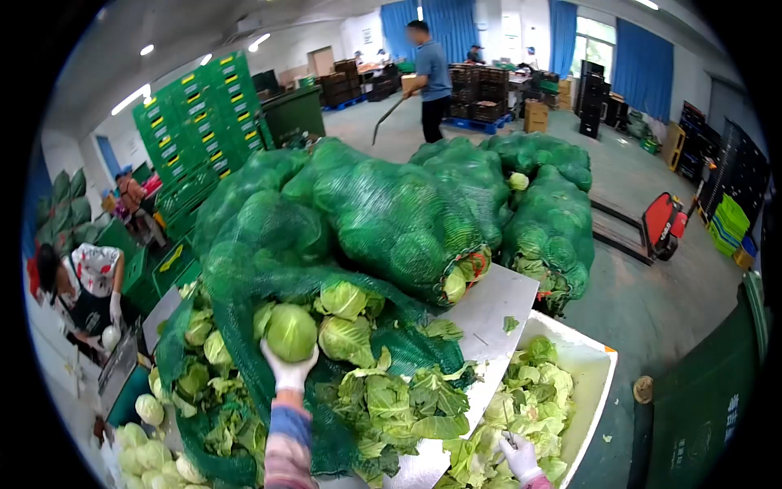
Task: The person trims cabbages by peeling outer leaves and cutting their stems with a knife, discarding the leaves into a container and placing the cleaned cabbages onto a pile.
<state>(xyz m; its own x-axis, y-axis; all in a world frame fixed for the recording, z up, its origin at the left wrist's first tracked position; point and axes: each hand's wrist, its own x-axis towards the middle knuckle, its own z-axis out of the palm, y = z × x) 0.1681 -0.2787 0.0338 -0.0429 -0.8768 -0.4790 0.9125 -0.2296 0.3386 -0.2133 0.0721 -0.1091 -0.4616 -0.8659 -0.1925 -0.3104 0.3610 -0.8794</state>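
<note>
My left hand point(289, 368), in a white glove, grips a round green cabbage point(292, 332) from below at the mouth of an opened green mesh sack point(244, 326). More cabbages point(346, 336) lie beside it among the netting. Loose outer leaves point(399, 403) are heaped just to the right on a metal tabletop point(493, 306). My right hand point(520, 458), also gloved, is closed around a knife point(507, 417) with a narrow blade pointing up. It is over a white bin point(590, 383) holding cut-off leaves; its handle is hidden in my fingers.
Full mesh sacks of cabbages point(383, 212) are piled behind. Trimmed pale cabbages point(147, 456) sit lower left, near a co-worker point(90, 277). Green crates point(195, 122) stack at left. A red pallet jack point(660, 224) and a green wheeled bin point(700, 399) stand right. Another person point(432, 77) walks behind.
</note>
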